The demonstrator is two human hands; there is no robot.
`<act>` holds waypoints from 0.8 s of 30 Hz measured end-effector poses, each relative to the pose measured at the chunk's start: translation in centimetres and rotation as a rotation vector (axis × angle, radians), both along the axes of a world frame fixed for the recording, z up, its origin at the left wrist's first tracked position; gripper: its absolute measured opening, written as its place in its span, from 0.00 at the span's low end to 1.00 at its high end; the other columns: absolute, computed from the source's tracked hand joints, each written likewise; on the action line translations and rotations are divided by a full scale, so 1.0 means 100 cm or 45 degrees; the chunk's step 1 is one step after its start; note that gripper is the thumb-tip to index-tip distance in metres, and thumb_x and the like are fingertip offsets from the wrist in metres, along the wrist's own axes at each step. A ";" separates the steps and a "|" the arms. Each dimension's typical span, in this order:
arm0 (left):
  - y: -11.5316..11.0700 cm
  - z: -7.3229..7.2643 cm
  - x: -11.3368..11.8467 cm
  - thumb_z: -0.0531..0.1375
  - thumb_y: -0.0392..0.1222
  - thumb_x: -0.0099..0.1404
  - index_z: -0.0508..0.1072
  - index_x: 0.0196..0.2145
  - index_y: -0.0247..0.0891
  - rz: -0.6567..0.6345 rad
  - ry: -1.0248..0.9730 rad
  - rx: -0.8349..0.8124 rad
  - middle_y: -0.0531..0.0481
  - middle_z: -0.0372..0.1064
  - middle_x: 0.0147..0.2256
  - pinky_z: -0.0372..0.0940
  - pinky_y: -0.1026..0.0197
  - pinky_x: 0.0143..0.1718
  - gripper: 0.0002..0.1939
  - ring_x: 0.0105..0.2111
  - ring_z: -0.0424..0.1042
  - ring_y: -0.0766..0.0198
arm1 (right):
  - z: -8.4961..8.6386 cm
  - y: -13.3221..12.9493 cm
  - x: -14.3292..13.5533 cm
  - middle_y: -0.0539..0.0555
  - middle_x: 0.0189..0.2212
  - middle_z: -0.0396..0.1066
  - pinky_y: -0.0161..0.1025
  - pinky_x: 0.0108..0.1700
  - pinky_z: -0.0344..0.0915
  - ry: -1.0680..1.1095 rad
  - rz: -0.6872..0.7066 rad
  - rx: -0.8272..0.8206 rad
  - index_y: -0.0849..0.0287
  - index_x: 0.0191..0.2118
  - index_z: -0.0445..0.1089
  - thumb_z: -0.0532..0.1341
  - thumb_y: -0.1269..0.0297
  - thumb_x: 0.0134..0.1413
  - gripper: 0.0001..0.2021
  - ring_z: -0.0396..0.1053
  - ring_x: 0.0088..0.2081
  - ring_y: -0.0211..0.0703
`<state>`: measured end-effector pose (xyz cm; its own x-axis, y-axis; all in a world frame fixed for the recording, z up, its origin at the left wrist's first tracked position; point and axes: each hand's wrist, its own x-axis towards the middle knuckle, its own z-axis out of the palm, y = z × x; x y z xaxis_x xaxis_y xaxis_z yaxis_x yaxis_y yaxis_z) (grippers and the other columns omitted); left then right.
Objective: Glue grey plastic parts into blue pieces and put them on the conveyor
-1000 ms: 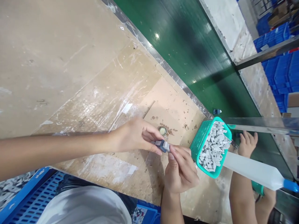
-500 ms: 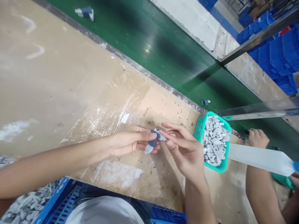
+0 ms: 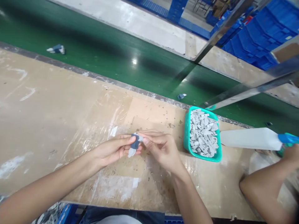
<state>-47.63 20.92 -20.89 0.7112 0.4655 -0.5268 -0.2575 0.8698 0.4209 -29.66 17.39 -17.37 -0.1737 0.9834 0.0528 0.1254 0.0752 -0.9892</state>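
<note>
Over the worktable, my left hand [image 3: 113,150] grips a small dark blue-grey plastic part [image 3: 135,144] between thumb and fingers. A translucent whitish tip [image 3: 131,152] sticks out of its lower end. From the other side, my right hand [image 3: 161,148] is closed with thumb and forefinger on the light grey piece [image 3: 140,138] at the part's upper end. Both hands meet at this one part, and the fingertips cover some of it. Right of my right hand stands a turquoise basket [image 3: 187,138] filled with small light grey plastic pieces [image 3: 203,132].
Beyond the table edge runs a green conveyor belt [image 3: 105,62] carrying similar assembled parts [image 3: 56,49]. A white bottle [image 3: 252,138] with a blue top lies right of the basket. A co-worker's arm [image 3: 263,186] is at right. Metal posts [image 3: 247,93] cross the belt; blue crates [image 3: 263,34] stand behind.
My right fingers have closed in on the light grey end piece. The camera view has turned, shifting the scene. The co-worker's hand has left the belt edge and is now at the bottle's top.
</note>
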 end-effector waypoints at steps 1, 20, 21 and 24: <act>-0.002 0.001 0.001 0.71 0.42 0.55 0.80 0.34 0.34 -0.020 0.046 0.024 0.47 0.76 0.31 0.72 0.68 0.38 0.10 0.32 0.75 0.66 | 0.000 -0.001 0.002 0.50 0.43 0.78 0.48 0.55 0.69 0.026 0.001 -0.014 0.47 0.41 0.78 0.61 0.67 0.60 0.09 0.75 0.46 0.42; 0.205 0.011 0.061 0.65 0.54 0.57 0.73 0.52 0.34 0.199 1.522 1.500 0.48 0.75 0.42 0.61 0.61 0.38 0.29 0.42 0.72 0.60 | -0.013 -0.014 0.171 0.57 0.36 0.72 0.41 0.46 0.63 -1.752 -0.607 -0.155 0.59 0.41 0.78 0.63 0.65 0.56 0.09 0.67 0.43 0.50; 0.214 0.005 0.064 0.64 0.55 0.59 0.72 0.52 0.31 0.201 1.547 1.519 0.47 0.74 0.40 0.59 0.60 0.36 0.29 0.42 0.71 0.59 | -0.014 -0.013 0.167 0.57 0.35 0.72 0.41 0.45 0.63 -1.792 -0.601 -0.155 0.58 0.39 0.79 0.63 0.64 0.56 0.08 0.67 0.42 0.50; 0.230 -0.006 0.072 0.54 0.56 0.69 0.69 0.46 0.18 0.193 1.667 1.589 0.44 0.67 0.38 0.48 0.54 0.33 0.30 0.52 0.63 0.50 | -0.016 -0.013 0.161 0.57 0.31 0.71 0.41 0.42 0.61 -1.882 -0.599 -0.196 0.57 0.31 0.78 0.61 0.64 0.58 0.09 0.66 0.40 0.49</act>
